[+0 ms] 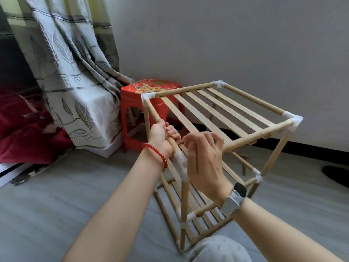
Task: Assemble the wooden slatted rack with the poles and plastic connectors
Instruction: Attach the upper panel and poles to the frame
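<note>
From the head camera, the wooden rack (217, 148) stands on the grey floor (56, 205) in front of the person, its top slatted shelf (217, 112) framed by round poles joined at the corners with white plastic connectors. The left hand (160, 137), wearing a red bead bracelet (157, 154) at the wrist, has its fingers wrapped round the left top pole (154, 115), just above the near corner connector (181, 163). The right hand (204, 157), with a watch (235, 199) on its wrist, hovers just beside that same connector with fingers loosely curled; whether it holds anything cannot be told, as its palm faces away. A lower slatted shelf (198, 218) shows beneath the arms. Behind the rack a red plastic stool (143, 110) stands near a leaf-patterned curtain (75, 72), with a pale wall (226, 44) beyond and a dark red fabric (22, 129) at the left.
</note>
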Demonstrator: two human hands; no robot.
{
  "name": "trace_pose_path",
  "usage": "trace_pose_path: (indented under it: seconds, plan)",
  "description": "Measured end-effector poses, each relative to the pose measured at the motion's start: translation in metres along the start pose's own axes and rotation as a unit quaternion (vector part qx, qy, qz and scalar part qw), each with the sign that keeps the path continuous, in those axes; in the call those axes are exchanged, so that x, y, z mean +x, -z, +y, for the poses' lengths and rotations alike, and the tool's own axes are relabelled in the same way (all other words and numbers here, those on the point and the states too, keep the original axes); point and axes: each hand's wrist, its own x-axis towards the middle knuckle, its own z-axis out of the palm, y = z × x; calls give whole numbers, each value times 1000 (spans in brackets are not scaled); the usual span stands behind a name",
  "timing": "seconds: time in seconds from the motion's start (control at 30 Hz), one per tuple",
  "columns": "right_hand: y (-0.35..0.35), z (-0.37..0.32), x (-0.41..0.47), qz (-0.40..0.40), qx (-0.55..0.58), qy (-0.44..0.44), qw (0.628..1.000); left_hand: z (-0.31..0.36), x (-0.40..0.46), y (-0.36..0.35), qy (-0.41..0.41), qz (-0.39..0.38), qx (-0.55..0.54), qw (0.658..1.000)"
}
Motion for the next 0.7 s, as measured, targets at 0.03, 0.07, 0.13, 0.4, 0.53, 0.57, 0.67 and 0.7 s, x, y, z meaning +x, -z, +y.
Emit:
trace_pose_path:
  seconds: [0.03,0.07,0.13,0.4,0.53,0.57,0.67,0.7]
  plan:
    - [8,4,-4,13,27,-19,999,-8,-5,-3,0,-3,-14,1000]
    - [16,8,-8,22,54,-47,997,-17,-9,-5,-2,-3,-27,1000]
    - [37,14,-13,43,95,-132,986,-36,-19,-12,1,8,-36,999]
    - [94,19,-13,115,186,-251,943,-61,-39,-24,117,-42,-86,988]
    - [90,8,-2,126,161,-218,954,-69,-42,-28,110,-37,-111,987]
    - [87,7,1,134,163,-219,953,-70,-42,-27,109,-37,-118,986]
    - [81,8,2,157,172,-225,946,-72,-43,-28,97,-31,-131,986]
    - [80,9,2,161,174,-223,945,-73,-43,-30,92,-31,-135,986]
